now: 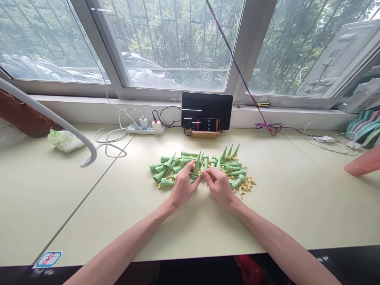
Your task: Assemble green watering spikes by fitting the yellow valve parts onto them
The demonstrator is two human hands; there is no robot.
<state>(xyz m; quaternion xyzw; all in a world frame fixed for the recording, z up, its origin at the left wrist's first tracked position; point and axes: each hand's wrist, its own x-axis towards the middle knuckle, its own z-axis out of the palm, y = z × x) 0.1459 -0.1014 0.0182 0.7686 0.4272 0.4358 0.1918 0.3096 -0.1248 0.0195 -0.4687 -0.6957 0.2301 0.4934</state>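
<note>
My left hand point(184, 185) is closed around the base of a green plastic plant-watering spike point(196, 167), which points up and leans slightly right. Close beside it, the thumb and index finger of my right hand point(220, 186) are pinched together at the spike's lower end. Whatever sits between those right fingertips is too small to make out. Around and behind both hands lies a pile of similar green spikes point(237, 173) with ribbed collars. Small yellow pieces point(247, 186) are scattered at the pile's right side. Three spikes point(230, 152) stand upright at the back right.
Behind the pile, a phone point(204, 124) leans against a black tablet point(208, 103) on a cardboard stand point(204, 135). A power strip point(147, 129) with white cables lies left of it. A tissue pack point(65, 140), a white curved arm point(59, 118) and a pink object point(363, 161) flank the table point(118, 221).
</note>
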